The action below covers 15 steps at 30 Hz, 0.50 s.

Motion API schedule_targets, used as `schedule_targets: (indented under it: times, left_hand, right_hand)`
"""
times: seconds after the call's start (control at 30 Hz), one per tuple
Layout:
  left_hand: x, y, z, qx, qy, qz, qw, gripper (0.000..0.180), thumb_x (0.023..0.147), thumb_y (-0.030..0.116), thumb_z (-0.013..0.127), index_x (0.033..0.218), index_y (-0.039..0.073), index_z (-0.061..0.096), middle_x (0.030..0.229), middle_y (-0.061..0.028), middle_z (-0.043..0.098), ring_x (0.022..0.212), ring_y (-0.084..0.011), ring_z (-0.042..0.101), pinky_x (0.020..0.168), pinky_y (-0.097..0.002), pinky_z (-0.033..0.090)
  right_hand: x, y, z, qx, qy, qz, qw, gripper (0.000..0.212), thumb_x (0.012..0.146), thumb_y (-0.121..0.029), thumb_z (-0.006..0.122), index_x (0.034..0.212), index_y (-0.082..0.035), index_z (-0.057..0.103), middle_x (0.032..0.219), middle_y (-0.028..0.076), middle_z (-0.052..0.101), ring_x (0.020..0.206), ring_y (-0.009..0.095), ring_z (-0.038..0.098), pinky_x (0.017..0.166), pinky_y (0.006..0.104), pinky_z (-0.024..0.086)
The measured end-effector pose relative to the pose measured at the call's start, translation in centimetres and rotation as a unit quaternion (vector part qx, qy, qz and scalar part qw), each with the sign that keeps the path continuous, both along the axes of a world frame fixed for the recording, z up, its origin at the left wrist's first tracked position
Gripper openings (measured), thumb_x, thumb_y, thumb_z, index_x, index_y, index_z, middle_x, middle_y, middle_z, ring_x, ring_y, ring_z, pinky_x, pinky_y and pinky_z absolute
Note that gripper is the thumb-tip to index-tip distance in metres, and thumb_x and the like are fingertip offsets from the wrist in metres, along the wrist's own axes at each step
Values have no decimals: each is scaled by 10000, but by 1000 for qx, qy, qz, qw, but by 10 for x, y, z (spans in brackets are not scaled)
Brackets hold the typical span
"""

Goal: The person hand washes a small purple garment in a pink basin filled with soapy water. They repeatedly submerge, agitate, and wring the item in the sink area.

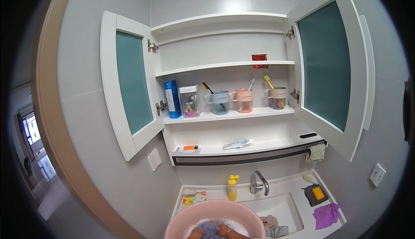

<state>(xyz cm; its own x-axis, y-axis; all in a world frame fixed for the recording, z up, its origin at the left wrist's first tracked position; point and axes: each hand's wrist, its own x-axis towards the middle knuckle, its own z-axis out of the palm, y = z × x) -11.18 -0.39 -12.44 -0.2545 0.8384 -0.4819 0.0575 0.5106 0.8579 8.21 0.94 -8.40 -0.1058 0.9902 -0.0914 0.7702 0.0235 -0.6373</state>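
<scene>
At the bottom edge of the view, a round pink basin [215, 215] stands on the left part of the white sink counter [298, 183], and it holds foamy water. In the water lies a bluish-purple cloth [210, 229], bunched and wet. The left hand [196, 233] touches the cloth on its left side and the right hand [228, 231] presses it from the right. Both hands are cut by the picture edge, so I cannot tell if the fingers are spread or closed.

Right of the basin, the sink bowl [281, 208] is open, with grey clothes [271, 227] lying against the basin rim. Behind the basin stand a yellow bottle [233, 187] and the faucet [260, 183]. Farther right of the basin, a purple rag [326, 215] and a yellow sponge [318, 193] lie on the counter. Above the basin, both cabinet doors [132, 83] stand wide open, and the wall is close to the basin on the left.
</scene>
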Motion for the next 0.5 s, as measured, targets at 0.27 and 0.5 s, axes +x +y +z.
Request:
schedule_targets:
  times: [0.27,0.5]
  left_hand:
    - [40,-18,80,11,-465,79,882,405,849,427,425,889,50,567,712,-80,538,593,-211,501,515,-378,424]
    - [98,-22,137,-6,-350,131,927,330,857,365,462,1041,99,529,959,-83,562,885,-218,524,728,-425,440]
  right_hand:
    - [-25,-6,38,10,296,124,947,297,792,-265,532,990,-53,595,955,161,612,901,309,575,821,373,434]
    - [-15,-36,131,105,57,11,993,262,839,-274,460,823,-72,627,792,201,613,730,357,592,672,412,474]
